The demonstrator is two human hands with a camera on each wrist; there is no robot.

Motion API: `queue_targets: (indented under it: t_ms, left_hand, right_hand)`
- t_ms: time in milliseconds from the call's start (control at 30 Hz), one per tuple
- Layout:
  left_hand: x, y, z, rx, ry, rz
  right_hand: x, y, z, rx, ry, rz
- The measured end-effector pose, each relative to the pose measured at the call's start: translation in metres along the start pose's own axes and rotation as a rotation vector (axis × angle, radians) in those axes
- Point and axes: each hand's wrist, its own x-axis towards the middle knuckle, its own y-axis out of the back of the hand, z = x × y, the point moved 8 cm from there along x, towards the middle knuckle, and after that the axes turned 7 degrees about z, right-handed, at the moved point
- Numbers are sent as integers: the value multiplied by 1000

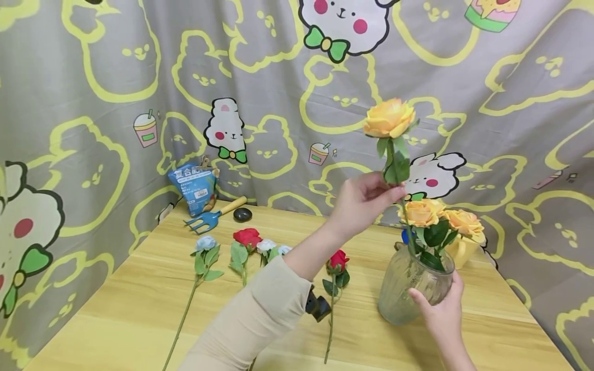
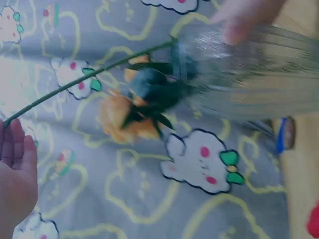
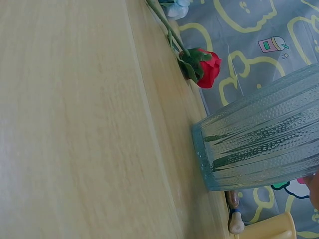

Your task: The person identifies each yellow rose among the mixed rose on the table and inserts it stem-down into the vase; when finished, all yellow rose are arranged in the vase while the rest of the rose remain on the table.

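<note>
While our left hand [image 1: 364,198] pinches the stem of a yellow rose [image 1: 389,118], its lower end sits in the glass vase [image 1: 408,288]. Our right hand [image 1: 441,309] wraps the vase wall, fingers curled, though the thumb is probably hidden behind. Two more yellow roses [image 1: 441,216] stand in the vase. On the wooden table [image 1: 139,299] a red rose [image 1: 337,260] lies just left of it.

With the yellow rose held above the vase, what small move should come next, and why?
Probably lower the left hand so the yellow rose slides deeper. Its stem already enters the glass vase, yet the bloom stands well above the two roses inside, and the right hand holds the vase.
</note>
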Motion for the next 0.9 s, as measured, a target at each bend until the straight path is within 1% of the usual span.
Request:
queue_targets:
  t_ms: [67,100,167,333,467,633,700,767,867,900]
  left_hand:
    - [7,-6,1,14,-22,9]
    - [10,-8,0,24,-23,11]
    - [15,-13,-3,6,-16,8]
    - [19,-17,-15,-17,3,4]
    - [17,-20,-27,-5,22,-13]
    - [12,-31,-43,-13,53,-93]
    - [8,-37,-52,12,77,-135]
    - [5,-43,-63,70,108,-167]
    - [-1,-48,-78,153,149,-191]
    - [-2,-49,-82,166,160,-192]
  right_hand:
    - [0,0,0,2,-4,-2]
    - [0,1,1,1,-6,-1]
    - [0,1,1,3,-4,-1]
    - [1,0,0,-5,4,-7]
    - [1,0,0,-11,10,-13]
    - [1,0,0,-4,16,-13]
    - [1,1,-1,-6,17,-11]
    - [2,1,-1,-7,25,-6]
    - [2,1,-2,-7,36,-3]
    - [1,1,-2,-4,40,-2]
